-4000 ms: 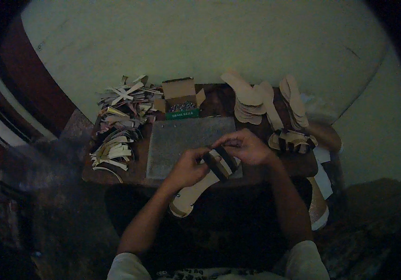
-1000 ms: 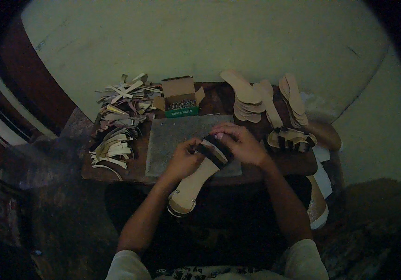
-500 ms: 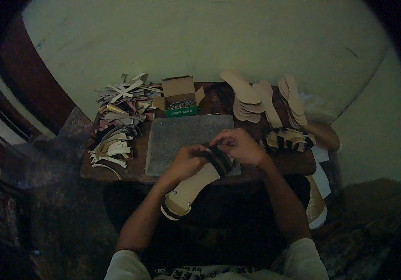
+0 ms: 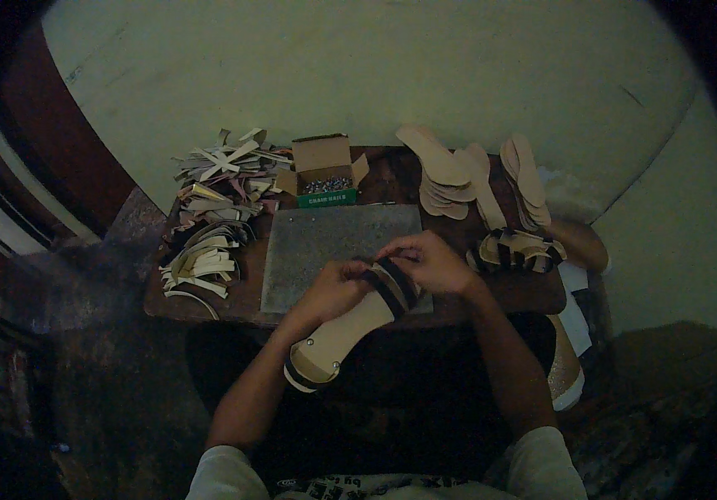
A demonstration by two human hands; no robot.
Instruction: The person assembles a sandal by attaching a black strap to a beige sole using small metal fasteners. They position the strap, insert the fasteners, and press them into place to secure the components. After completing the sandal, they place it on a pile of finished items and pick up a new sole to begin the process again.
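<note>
A sandal [image 4: 350,327] with a tan insole slants over the near edge of the table, its heel end toward my body. Two shiny studs and a black band sit at the heel, and dark straps [image 4: 390,293] cross the front part. My left hand [image 4: 335,286] is closed on the sandal's left side by the straps. My right hand [image 4: 431,259] pinches the straps at their far edge, its thumb and fingers close to my left fingertips. The underside of the sandal is hidden.
A grey stone slab [image 4: 300,267] lies beneath and beyond my hands. Past it stands an open box of nails [image 4: 333,197]. Strip scraps [image 4: 208,250] are heaped at left. Stacked tan insoles [image 4: 438,171] and strapped sandals [image 4: 517,250] lie at right on the dark wooden table [image 4: 517,292].
The sandal's heel end has shifted slightly left. At the straps my fingers have moved a little, and a gap between the dark bands shows more clearly. Both hands keep their hold.
</note>
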